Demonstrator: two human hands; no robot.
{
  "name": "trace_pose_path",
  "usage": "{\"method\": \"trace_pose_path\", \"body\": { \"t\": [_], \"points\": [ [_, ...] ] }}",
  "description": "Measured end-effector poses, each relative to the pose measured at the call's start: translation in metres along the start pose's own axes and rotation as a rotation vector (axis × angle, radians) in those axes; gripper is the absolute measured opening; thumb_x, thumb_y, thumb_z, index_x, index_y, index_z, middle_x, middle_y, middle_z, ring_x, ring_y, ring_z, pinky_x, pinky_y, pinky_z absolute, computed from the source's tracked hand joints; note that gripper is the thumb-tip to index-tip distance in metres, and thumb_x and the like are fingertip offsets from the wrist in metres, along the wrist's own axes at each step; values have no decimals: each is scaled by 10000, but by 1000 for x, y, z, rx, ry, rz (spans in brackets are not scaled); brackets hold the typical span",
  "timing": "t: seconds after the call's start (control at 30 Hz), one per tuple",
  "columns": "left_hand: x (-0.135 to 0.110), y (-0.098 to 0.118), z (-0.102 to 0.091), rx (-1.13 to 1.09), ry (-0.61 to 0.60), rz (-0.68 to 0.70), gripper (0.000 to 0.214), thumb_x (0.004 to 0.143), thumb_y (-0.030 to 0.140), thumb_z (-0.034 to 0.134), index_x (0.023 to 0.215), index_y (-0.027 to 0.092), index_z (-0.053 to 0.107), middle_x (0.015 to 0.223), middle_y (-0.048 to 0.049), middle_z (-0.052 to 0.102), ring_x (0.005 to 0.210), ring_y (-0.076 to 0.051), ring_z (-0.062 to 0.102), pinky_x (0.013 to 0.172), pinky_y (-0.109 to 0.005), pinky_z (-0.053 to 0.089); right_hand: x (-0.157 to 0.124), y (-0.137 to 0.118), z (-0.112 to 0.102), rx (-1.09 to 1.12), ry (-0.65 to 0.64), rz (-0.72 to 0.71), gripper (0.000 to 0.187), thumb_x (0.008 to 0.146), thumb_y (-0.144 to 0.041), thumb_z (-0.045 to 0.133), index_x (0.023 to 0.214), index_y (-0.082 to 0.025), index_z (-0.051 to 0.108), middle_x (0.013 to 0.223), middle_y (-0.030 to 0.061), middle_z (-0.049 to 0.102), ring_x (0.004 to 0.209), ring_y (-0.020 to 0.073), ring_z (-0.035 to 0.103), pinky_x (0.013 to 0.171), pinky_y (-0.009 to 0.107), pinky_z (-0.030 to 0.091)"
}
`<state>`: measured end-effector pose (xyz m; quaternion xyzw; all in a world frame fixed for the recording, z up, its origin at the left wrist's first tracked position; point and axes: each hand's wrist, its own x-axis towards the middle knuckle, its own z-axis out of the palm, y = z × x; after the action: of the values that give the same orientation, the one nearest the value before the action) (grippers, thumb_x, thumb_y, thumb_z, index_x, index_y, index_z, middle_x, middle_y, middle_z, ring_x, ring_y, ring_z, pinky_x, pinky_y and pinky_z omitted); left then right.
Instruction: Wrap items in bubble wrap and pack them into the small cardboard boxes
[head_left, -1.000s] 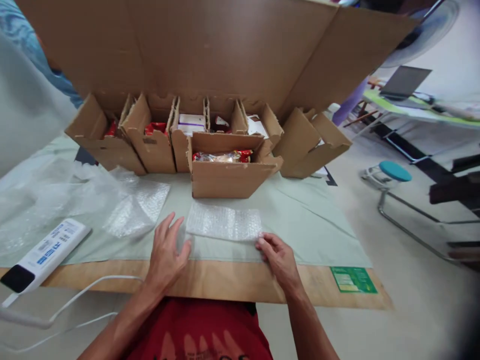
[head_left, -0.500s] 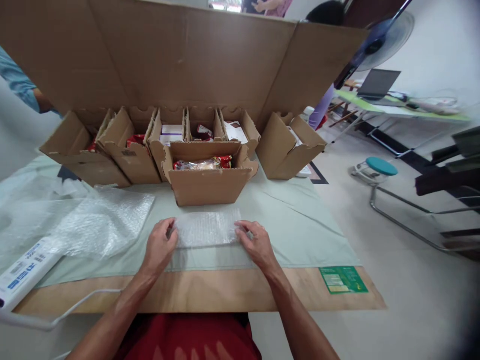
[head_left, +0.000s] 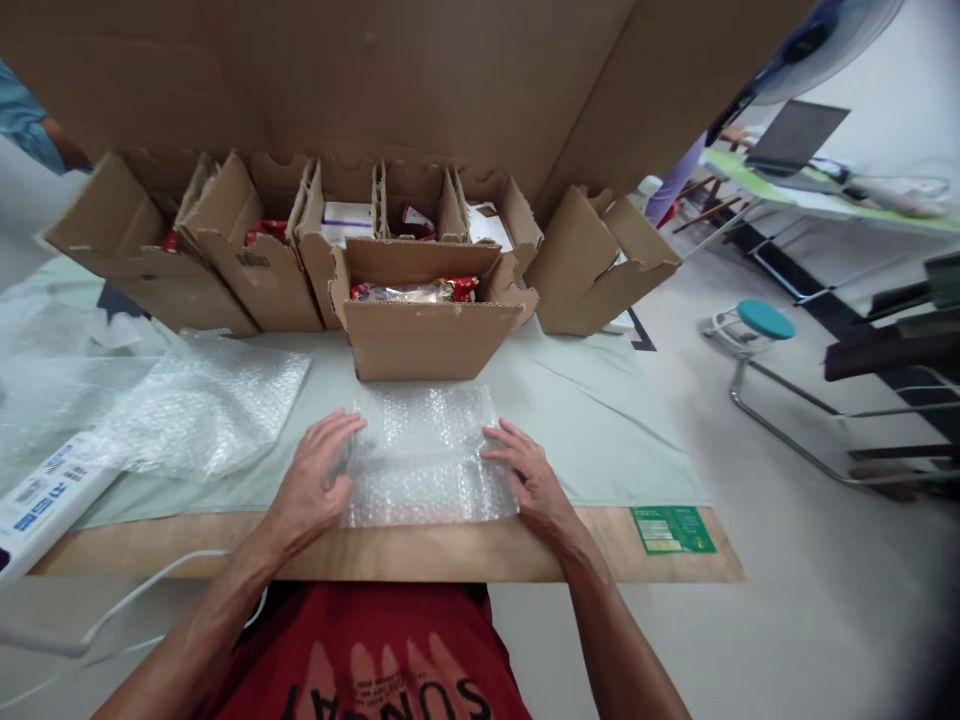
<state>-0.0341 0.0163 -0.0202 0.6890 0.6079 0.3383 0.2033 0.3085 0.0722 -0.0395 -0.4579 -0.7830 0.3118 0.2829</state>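
A sheet of bubble wrap [head_left: 431,465] lies spread flat at the front of the table, its near edge over the bare wood strip. At its left edge rests my left hand [head_left: 315,482], fingers stretched out and thumb apart. My right hand [head_left: 534,482] is open along the right edge, fingers loosely extended and touching or just above the plastic. Right behind the sheet stands an open cardboard box [head_left: 427,340] with red-and-clear wrapped packets [head_left: 420,292] inside.
More open cardboard boxes [head_left: 281,285] with goods stand in a row behind, before a tall cardboard panel [head_left: 360,90]. Loose bubble wrap [head_left: 217,410] and a long white device [head_left: 49,505] with a cord are at left. A green card [head_left: 673,530] lies front right.
The bubble wrap has gone from a narrow folded strip to a larger sheet reaching toward me. My fingers have loosened from its side edges and spread. The view has tilted down.
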Motion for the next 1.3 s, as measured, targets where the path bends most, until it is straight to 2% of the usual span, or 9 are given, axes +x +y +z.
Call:
{"method": "trace_pose_path", "body": {
  "t": [0.1,0.3,0.5,0.6,0.77,0.93,1.07,1.17,1.3],
  "points": [
    [-8,-9,6,35,-239,109,754,646,23,429,1345,228,625,1554,-67,524,1515,-262,372,1220,-529,355,-2,-1,3,-24,-9,-28,331,914,-160,552,1141,-285,758,1415,59,665,1456,299,473,1165,599,387],
    [-27,-27,-1,117,-377,182,754,655,5,427,1327,264,651,1515,-36,578,1501,-259,406,1234,-559,325,-11,6,2,-57,5,-63,311,943,-157,524,1077,-274,780,1342,67,711,1420,285,521,1151,580,432],
    [-7,-4,3,248,-226,169,512,893,96,409,1350,184,620,1485,-107,600,1433,-259,499,1167,-500,440,-8,-6,-17,-222,180,-61,383,998,-166,441,1241,-284,713,1359,54,700,1380,250,563,1144,549,459],
    [16,18,30,327,-154,170,488,991,194,382,1456,127,517,1584,-148,482,1505,-267,400,1211,-494,380,21,-37,16,-300,123,-129,463,1011,-232,464,1466,-218,549,1540,104,548,1472,257,451,1195,519,404],
    [39,20,65,527,-298,166,586,1023,385,418,1529,89,430,1637,-197,369,1548,-319,306,1251,-552,269,62,-56,76,-530,-180,-99,553,989,-245,504,1529,-130,474,1621,156,428,1530,309,345,1205,498,364],
    [28,-5,53,649,-275,118,632,1024,447,406,1551,98,403,1651,-219,325,1558,-361,268,1249,-625,179,29,-17,46,-688,-133,31,569,1024,-395,496,1538,-152,460,1631,150,413,1512,334,365,1212,542,303],
    [22,-2,50,657,-210,87,651,1019,447,412,1547,68,387,1654,-233,312,1560,-370,255,1251,-624,152,11,-3,18,-759,37,178,555,1045,-389,411,1511,-95,475,1600,211,440,1491,380,378,1169,587,318],
    [29,11,59,623,-186,199,647,1022,425,416,1564,76,353,1681,-208,264,1581,-337,199,1274,-576,123,30,-19,30,-716,44,74,547,1046,-332,387,1555,-136,416,1647,173,376,1522,337,333,1191,549,303],
    [39,15,68,604,-277,256,645,1027,439,404,1559,77,366,1664,-200,315,1567,-318,255,1271,-553,171,62,-37,58,-641,-188,-119,541,1032,-300,419,1551,-148,432,1647,135,390,1524,275,346,1201,461,336]
  ]
}}
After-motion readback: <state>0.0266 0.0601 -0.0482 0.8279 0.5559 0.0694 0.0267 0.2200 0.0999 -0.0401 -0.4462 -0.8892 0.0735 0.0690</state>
